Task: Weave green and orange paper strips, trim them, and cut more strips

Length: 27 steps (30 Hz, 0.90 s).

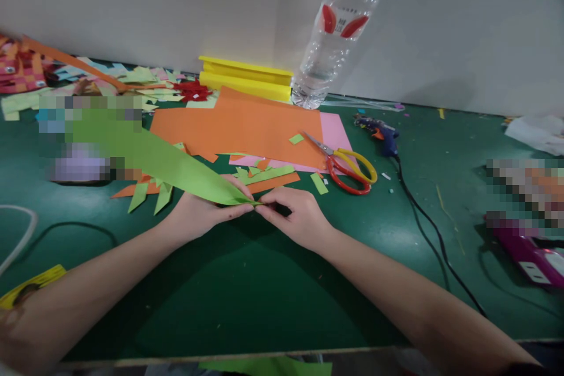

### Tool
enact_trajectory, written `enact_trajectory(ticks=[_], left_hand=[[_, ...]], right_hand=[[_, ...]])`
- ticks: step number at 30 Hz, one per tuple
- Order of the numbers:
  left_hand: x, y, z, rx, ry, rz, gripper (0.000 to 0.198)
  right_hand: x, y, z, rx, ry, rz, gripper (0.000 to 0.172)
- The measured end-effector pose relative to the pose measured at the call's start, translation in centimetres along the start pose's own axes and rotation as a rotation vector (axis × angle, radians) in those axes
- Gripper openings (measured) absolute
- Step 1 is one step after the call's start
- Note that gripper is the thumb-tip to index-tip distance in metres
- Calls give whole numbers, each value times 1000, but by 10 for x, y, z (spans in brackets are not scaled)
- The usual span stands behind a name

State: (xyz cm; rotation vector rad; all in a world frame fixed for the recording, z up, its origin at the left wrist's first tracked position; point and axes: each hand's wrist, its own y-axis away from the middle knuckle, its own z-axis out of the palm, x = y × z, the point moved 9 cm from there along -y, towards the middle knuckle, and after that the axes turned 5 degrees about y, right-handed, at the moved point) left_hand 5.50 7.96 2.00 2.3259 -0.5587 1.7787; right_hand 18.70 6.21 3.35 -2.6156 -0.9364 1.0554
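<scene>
A long strip of green paper (189, 171) runs from the upper left down to my fingers, narrowing at the near end. My left hand (207, 211) pinches it close to that end, thumb in front. Right beside it, my right hand (293, 211) pinches the very tip between thumb and fingers. Both hands are just above the green table (247, 299). Behind them lie orange sheets (264, 123), a pink sheet (337, 132) and cut green pieces (273, 175). Scissors (350, 170) with yellow and red handles rest partly on the sheets.
A tall clear bottle (339, 47) stands by the wall, next to folded yellow paper (244, 79). At right are a blue glue gun (383, 135) with a black cord and a magenta power strip (526, 252). Paper scraps (145, 75) pile up at the back left.
</scene>
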Motion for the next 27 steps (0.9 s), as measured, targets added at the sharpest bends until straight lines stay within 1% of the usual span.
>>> enact_trajectory(ticks=[4, 8, 11, 14, 17, 20, 24, 27], left_hand=[[-1, 0, 2, -24, 31, -1, 15], [3, -1, -3, 29, -41, 41, 18], [2, -1, -3, 25, -72, 22, 21], [1, -1, -4, 9, -77, 15, 23], [8, 0, -11, 56, -188, 100, 25], [15, 2, -14, 70, -361, 188, 24], [33, 8, -14, 84, -600, 403, 23], [45, 14, -12, 68, -792, 555, 20]], right_hand=[[1, 0, 1, -5, 12, 0, 19], [2, 1, 1, -2, 10, 13, 20], [6, 1, -2, 31, -41, 73, 19], [16, 2, -8, 91, -133, 174, 17], [26, 2, -14, 146, -166, 256, 18], [34, 2, -16, 151, -134, 307, 21], [40, 2, -13, 119, -117, 347, 21], [42, 2, -10, 103, -142, 350, 20]])
